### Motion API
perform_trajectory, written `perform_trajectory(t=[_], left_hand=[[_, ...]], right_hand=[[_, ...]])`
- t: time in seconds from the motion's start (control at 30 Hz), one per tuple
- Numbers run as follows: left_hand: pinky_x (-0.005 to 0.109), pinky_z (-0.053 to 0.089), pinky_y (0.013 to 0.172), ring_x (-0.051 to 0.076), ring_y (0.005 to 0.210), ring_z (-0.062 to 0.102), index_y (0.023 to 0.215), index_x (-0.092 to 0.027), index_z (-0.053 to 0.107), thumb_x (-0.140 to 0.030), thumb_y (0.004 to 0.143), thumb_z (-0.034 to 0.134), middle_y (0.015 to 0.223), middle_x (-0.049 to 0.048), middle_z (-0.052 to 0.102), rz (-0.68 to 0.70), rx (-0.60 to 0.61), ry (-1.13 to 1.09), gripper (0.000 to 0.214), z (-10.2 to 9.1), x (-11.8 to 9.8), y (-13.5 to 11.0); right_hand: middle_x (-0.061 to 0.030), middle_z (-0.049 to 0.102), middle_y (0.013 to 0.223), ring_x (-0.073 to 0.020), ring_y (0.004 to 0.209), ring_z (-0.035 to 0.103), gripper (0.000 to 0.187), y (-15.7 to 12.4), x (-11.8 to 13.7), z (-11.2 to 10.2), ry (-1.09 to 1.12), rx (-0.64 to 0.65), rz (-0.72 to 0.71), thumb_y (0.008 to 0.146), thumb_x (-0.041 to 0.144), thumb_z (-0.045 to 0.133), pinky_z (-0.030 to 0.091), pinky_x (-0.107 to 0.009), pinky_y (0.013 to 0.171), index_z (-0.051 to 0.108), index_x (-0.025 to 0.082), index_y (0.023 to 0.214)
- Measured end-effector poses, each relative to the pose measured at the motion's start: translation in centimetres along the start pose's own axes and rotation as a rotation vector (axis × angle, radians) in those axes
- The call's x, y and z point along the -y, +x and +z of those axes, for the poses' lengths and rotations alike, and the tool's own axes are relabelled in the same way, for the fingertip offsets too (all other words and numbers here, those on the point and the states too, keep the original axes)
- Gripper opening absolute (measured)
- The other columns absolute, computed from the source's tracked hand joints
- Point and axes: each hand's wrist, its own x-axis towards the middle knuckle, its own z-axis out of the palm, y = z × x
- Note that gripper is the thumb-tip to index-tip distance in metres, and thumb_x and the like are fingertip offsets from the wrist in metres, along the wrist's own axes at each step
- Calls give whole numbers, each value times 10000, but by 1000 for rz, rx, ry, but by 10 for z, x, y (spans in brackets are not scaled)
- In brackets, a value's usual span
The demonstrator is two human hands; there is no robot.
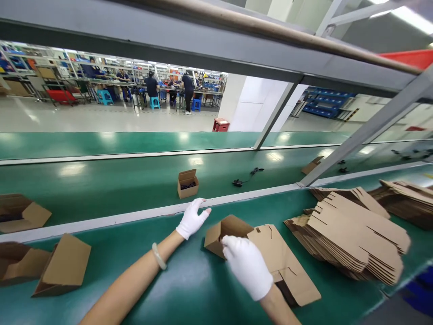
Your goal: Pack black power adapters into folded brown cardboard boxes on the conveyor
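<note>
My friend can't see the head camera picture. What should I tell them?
A person's white-gloved right hand is at an open brown cardboard box on a green tabletop. The open, white-gloved left hand is near another open brown cardboard box holding black cable. Stacked flat brown cardboard pieces lie to the right.

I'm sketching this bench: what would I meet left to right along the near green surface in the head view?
Open cartons, left gloved hand, another open carton, flattened carton, stack of flattened cartons, more cardboard.
</note>
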Motion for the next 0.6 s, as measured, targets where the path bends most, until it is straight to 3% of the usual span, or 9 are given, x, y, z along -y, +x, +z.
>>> perform_trajectory(t=[0.07,0.13,0.33,0.47,0.6], left_hand=[[427,370,1024,268,1182,483,1174,-156,523,-380,826,523,1222,123,549,-19,19,43,414,18,2,35],[453,355,1024,304,1197,456,1162,-146,539,-370,775,591,1228,137,543,-33,47,85,451,36,2,71],[491,286,1041,355,1249,362,1163,-151,556,-374,641,725,1287,153,502,-68,118,152,592,84,3,157],[533,176,1070,367,1306,267,1104,-196,606,-356,639,738,1349,126,458,-97,115,114,509,107,8,179],[544,113,1083,371,1318,247,874,-217,685,-302,625,754,1285,75,531,-89,77,-31,273,106,15,177]], right_hand=[[-20,524,541,-184,471,500,240,-6,3,9,-197,-1,-67,789,108,336,391,-327,494,473,230,635],[-23,547,560,-182,478,513,220,-14,3,10,-238,-3,-74,767,95,354,397,-319,491,461,229,629],[-28,651,715,-182,638,622,236,-20,-33,-26,5,-60,-79,773,83,396,491,-297,607,545,236,875],[-34,676,750,-173,619,622,204,-12,-56,-25,-38,-106,-57,788,99,417,500,-287,585,561,234,838],[-30,668,706,-162,593,609,232,-6,-53,-11,-34,-156,-31,800,84,381,501,-281,574,570,218,789]])
